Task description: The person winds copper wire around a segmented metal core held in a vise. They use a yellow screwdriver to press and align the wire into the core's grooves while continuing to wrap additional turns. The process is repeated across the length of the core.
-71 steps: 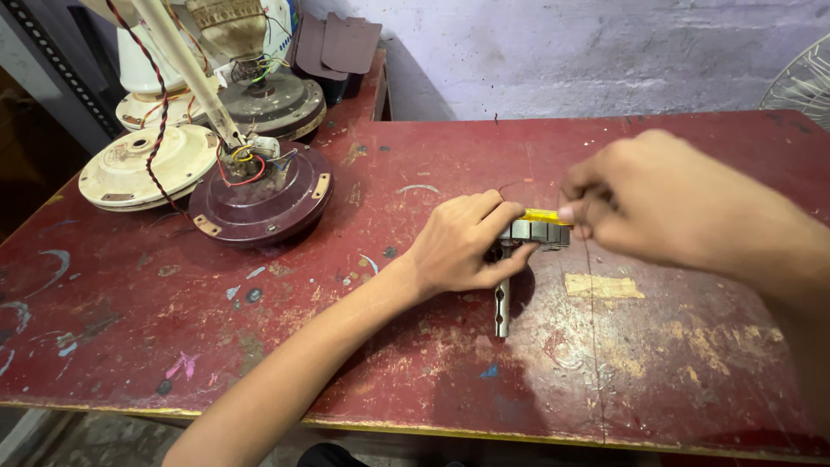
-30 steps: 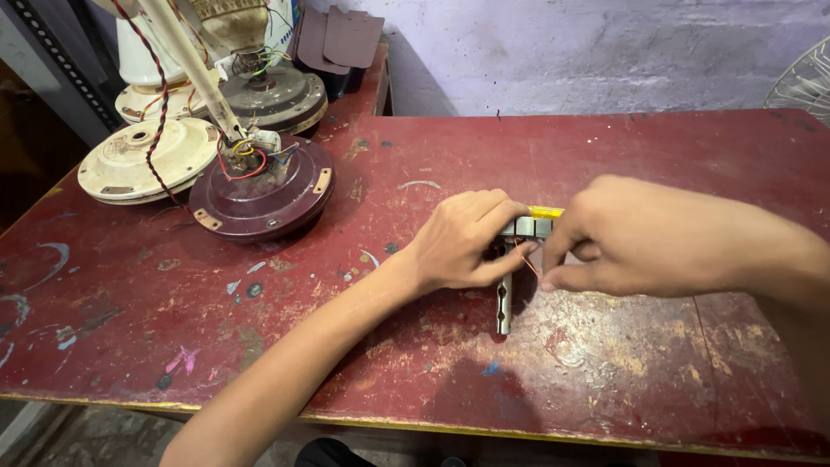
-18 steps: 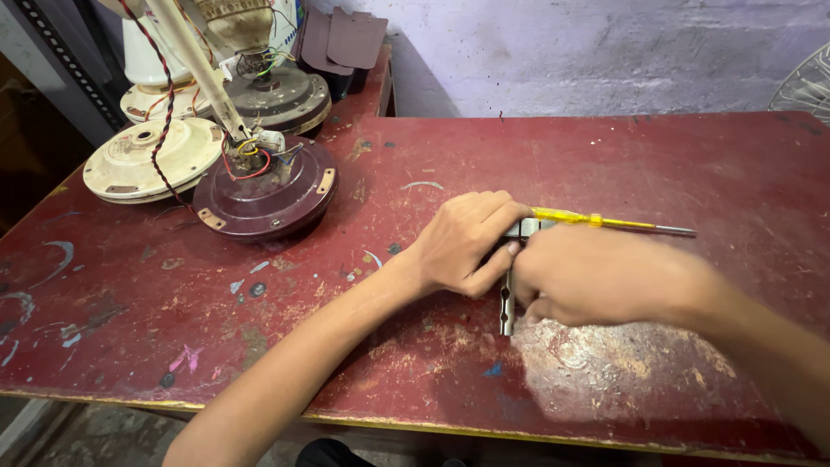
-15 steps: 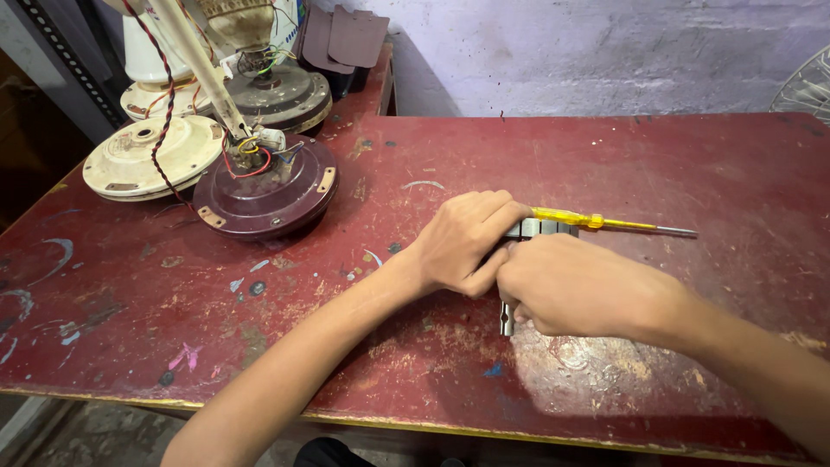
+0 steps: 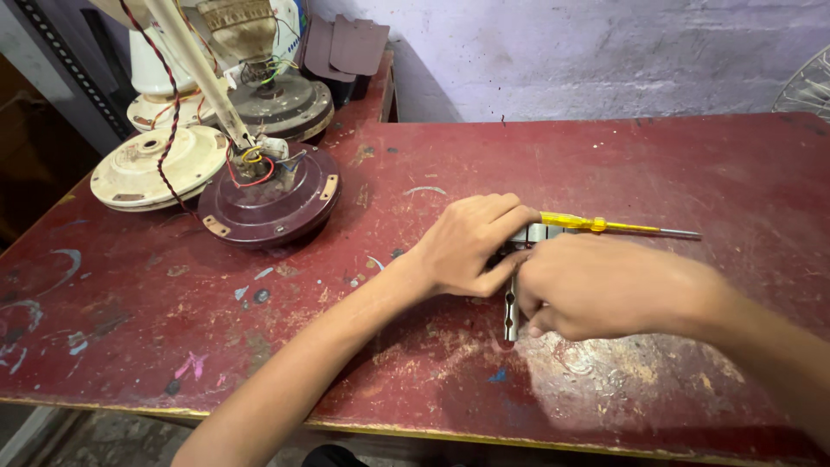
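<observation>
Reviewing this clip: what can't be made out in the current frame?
- Head view: the small grey metal part between the hands is mostly covered by the left hand and right hand; its shape is unclear.
- Whether either hand grips it: fingers hide the contact.
- The metal tube: its top is under the fingers.
- The white fan: cut by the right edge.
</observation>
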